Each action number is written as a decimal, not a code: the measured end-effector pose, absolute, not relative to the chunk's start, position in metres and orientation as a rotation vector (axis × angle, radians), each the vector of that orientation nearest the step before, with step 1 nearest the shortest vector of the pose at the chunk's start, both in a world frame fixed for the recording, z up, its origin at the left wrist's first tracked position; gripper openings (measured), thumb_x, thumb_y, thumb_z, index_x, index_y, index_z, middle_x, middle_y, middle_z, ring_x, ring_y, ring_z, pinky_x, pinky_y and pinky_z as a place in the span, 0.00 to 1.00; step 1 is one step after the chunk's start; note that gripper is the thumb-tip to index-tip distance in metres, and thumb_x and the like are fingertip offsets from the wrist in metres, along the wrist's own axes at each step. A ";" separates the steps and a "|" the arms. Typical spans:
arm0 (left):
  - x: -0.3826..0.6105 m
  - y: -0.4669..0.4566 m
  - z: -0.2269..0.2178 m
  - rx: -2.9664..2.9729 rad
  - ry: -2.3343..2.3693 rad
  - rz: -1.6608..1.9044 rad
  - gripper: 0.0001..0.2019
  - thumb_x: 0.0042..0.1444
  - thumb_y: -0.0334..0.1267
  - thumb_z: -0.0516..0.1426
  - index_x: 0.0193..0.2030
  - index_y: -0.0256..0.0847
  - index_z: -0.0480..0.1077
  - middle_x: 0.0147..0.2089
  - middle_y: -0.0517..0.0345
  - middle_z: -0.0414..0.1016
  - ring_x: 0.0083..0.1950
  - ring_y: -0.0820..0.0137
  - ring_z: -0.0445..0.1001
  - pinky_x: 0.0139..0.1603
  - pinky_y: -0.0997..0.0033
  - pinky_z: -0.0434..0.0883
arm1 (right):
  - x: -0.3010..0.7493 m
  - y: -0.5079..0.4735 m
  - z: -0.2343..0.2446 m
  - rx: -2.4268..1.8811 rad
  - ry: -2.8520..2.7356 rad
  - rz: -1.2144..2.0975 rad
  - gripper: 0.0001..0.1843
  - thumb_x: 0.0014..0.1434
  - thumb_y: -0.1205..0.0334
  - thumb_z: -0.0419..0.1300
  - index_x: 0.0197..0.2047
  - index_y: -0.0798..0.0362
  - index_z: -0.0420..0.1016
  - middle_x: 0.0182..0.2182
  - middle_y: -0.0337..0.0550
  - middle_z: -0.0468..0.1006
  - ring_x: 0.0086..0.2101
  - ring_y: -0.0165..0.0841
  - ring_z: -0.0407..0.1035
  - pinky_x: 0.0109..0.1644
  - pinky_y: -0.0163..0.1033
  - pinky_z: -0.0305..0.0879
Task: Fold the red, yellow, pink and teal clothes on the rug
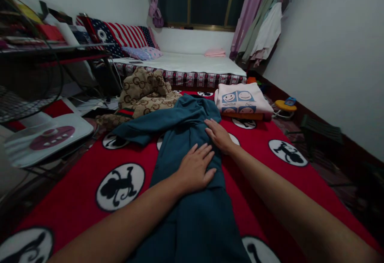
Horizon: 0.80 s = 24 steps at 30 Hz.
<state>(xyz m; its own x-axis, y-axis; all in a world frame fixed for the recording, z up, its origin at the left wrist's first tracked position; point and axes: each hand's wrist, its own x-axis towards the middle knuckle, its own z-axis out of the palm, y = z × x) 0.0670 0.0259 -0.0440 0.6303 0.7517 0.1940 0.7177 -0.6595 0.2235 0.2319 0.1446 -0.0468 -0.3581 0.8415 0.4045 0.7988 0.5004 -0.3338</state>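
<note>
A long teal garment (198, 219), with its collar end away from me, lies lengthwise on a red blanket (252, 183). One of its sleeves stretches out to the left; its right edge runs fairly straight. My left hand (196, 167) rests flat on the middle of the cloth, fingers spread. Farther up, my right hand (219, 135) lies palm down along the garment's right edge, with its fingers extended on the fabric. Neither hand grips anything. The near end of the garment runs out of view at the bottom.
Beyond the garment lie a crumpled brown patterned garment (147, 95) on the left and folded clothes with a pale pink printed top (244, 98) on the right. A white chair (49, 139) and a cluttered desk (57, 49) stand left. Small stools (285, 106) line the right wall.
</note>
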 end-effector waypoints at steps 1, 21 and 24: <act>0.064 0.030 -0.043 2.686 1.296 0.418 0.29 0.63 0.51 0.45 0.66 0.38 0.57 0.70 0.47 0.51 0.71 0.60 0.46 0.70 0.52 0.44 | 0.233 0.139 -0.051 -1.381 -2.316 0.156 0.24 0.66 0.60 0.45 0.64 0.52 0.59 0.64 0.47 0.59 0.64 0.39 0.49 0.65 0.55 0.49; -0.071 0.043 0.004 2.117 1.629 0.868 0.14 0.57 0.41 0.52 0.42 0.36 0.74 0.39 0.53 0.79 0.41 0.64 0.76 0.45 0.67 0.71 | 0.198 0.039 -0.006 -1.528 -2.474 0.216 0.15 0.59 0.59 0.55 0.47 0.51 0.77 0.48 0.49 0.77 0.50 0.41 0.70 0.57 0.46 0.61; -0.113 0.055 0.010 2.105 2.208 1.138 0.18 0.53 0.39 0.56 0.50 0.37 0.69 0.49 0.49 0.73 0.51 0.58 0.71 0.53 0.61 0.67 | 0.186 0.055 -0.010 -1.454 -2.268 0.081 0.21 0.59 0.59 0.55 0.56 0.53 0.71 0.57 0.51 0.69 0.56 0.41 0.64 0.58 0.46 0.59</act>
<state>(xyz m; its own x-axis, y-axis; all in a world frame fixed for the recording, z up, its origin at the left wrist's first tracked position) -0.1132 0.0554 0.0101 -0.1603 0.8340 0.5279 0.9138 -0.0769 0.3989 0.1863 0.0550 -0.0104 -0.3489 0.8763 0.3323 0.8502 0.4451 -0.2811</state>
